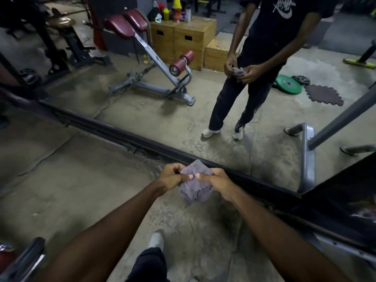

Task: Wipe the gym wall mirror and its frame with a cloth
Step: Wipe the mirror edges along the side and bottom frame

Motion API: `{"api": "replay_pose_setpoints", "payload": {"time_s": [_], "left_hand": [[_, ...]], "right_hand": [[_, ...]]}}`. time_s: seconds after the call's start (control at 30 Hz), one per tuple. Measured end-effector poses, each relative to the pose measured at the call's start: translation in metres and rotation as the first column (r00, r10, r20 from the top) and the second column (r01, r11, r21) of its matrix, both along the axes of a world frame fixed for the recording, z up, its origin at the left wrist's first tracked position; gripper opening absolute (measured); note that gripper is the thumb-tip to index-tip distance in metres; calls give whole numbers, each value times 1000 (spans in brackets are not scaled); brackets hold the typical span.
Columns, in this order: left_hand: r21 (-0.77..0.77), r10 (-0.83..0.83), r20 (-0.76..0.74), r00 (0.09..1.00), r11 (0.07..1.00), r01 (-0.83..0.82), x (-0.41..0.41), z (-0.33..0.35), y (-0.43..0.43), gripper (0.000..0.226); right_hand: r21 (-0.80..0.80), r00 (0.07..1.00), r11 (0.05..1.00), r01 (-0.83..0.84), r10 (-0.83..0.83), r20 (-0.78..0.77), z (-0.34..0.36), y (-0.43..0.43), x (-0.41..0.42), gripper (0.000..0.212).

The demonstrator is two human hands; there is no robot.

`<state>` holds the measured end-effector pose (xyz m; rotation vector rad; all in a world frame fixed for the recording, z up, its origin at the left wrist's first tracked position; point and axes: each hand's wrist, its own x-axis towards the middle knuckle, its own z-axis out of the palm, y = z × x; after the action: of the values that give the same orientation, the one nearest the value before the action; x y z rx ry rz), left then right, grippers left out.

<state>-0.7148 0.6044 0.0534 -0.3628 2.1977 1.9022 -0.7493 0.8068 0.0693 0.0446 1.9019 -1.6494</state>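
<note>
Cloth (195, 186) bunched in both hands, near the frame (114, 129) at the foot of the mirror (142, 82).
We are gripping the cloth from two sides at once: our left hand (173, 176) is curling its fingers over the upper left edge, and our right hand (215, 184) is pinching the opposite side with its thumb pressed into the fabric, so the two thumbs are almost meeting. The cloth is looking soft and nubby, grey-purple, crumpled into a loose wad with one corner hanging below our hands. We are holding it above the rough, cracked concrete floor (81, 190), just short of the dark frame, a ridged rail running diagonally under the glass, which is reflecting the same two-handed grip.
</note>
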Motion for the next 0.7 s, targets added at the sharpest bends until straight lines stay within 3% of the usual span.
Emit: {"api": "replay_pose_setpoints", "payload": {"time_s": [0.1, 0.2, 0.27, 0.33, 0.4, 0.47, 0.53, 0.6, 0.7], "left_hand": [[-37, -22, -37, 999, 999, 20, 1, 5, -25, 19], [-148, -103, -78, 992, 985, 91, -1, 8, -47, 24], [-181, -67, -106, 992, 982, 47, -7, 5, -69, 22], [-105, 111, -66, 992, 987, -118, -15, 2, -99, 21], [53, 283, 205, 937, 953, -299, -17, 7, -132, 21], [288, 214, 472, 855, 879, -379, -18, 15, -166, 43], [395, 220, 493, 842, 805, -442, -23, 22, -210, 47], [324, 285, 471, 835, 825, -464, -27, 27, -248, 27], [232, 359, 418, 834, 846, -481, -28, 29, -303, 14]], "right_hand": [[82, 994, 993, -91, 95, -45, 10, -14, -7, 12], [283, 940, 922, -262, 310, -139, 21, -40, -20, 16], [453, 845, 822, -344, 482, -233, 22, -72, -29, 23], [654, 705, 681, -329, 638, -310, 22, -111, -39, 28], [797, 563, 553, -243, 750, -348, 22, -150, -45, 33], [819, 474, 539, -198, 784, -401, 21, -186, -46, 36], [825, 390, 536, -179, 808, -441, 23, -230, -45, 33], [812, 340, 544, -212, 820, -461, 22, -270, -44, 47], [691, 401, 628, -358, 772, -494, 22, -323, -50, 81]]}}
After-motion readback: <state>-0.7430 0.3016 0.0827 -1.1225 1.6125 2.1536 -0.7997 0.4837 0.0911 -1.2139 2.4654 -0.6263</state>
